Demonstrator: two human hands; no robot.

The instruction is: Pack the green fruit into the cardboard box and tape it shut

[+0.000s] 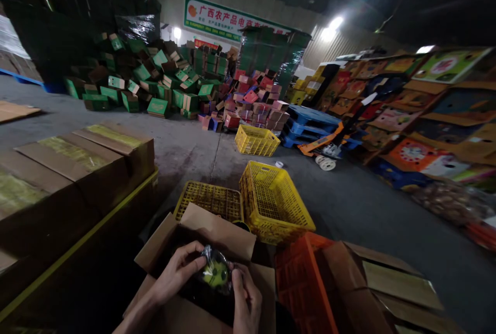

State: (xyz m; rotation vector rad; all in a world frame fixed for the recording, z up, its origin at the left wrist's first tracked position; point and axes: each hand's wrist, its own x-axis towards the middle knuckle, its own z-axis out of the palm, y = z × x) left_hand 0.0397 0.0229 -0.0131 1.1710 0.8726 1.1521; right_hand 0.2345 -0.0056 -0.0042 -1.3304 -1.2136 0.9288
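Note:
Above an open cardboard box (209, 233), both hands hold a small clear plastic bag (215, 271) with yellow-green and dark markings; what is inside, I cannot make out. My left hand (176, 271) pinches the bag's upper left edge between thumb and fingers. On the other side, my right hand (245, 295) has its thumb and fingers closed on the bag's right edge. The box's flaps stand folded outward, and its inside is dark, partly hidden by my hands.
Beyond the box sit a yellow crate (306, 215) and a flatter yellow crate (209, 197). An orange crate (298, 277) stands close on the right, beside cardboard boxes (403, 282). Taped cartons (112, 153) line the left. Farther off are another yellow crate (258, 142), a pallet jack (329, 143) and piled boxes (158, 107).

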